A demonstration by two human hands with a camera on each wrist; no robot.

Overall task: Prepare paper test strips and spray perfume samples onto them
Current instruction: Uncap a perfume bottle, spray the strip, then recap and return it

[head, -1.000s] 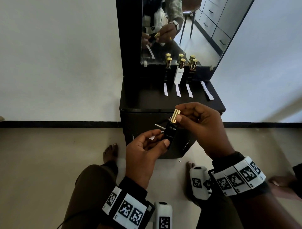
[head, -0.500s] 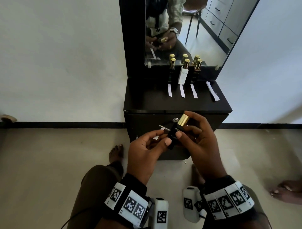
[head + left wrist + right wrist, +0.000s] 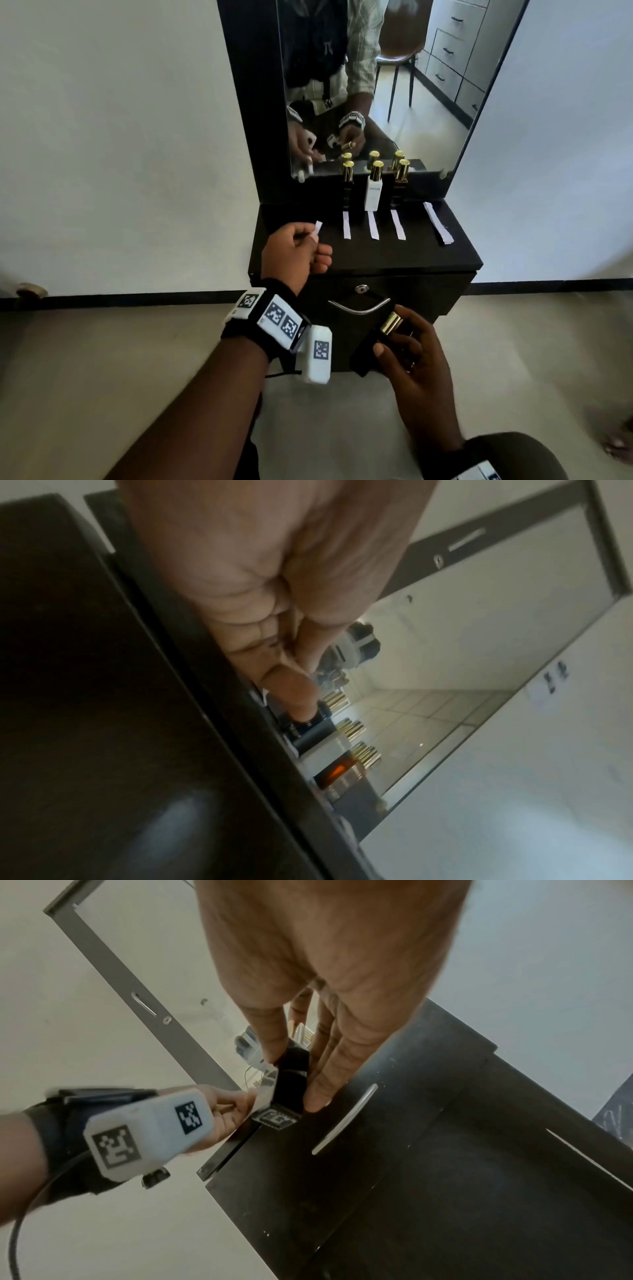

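My left hand point(image 3: 301, 245) pinches a white paper test strip point(image 3: 317, 229) over the left end of the black dresser top point(image 3: 404, 255); in the left wrist view the fingers point(image 3: 291, 685) are curled and the strip is hidden. My right hand point(image 3: 407, 346) grips a black perfume bottle point(image 3: 370, 349) with a gold cap point(image 3: 391, 322), tilted, low in front of the drawer; the bottle point(image 3: 291, 1077) also shows in the right wrist view. Three strips point(image 3: 373, 226) lie in front of three gold-capped bottles point(image 3: 374, 186) by the mirror.
A small pile of spare strips point(image 3: 437, 223) lies at the right end of the top. The drawer front carries a curved metal handle point(image 3: 359, 306) and a lock. The mirror point(image 3: 376, 85) stands upright behind the bottles. White walls flank the dresser.
My left hand has left the bottle and moved up and left to the dresser top with the strip. The right hand has dropped lower, keeping the bottle. The head view has come closer.
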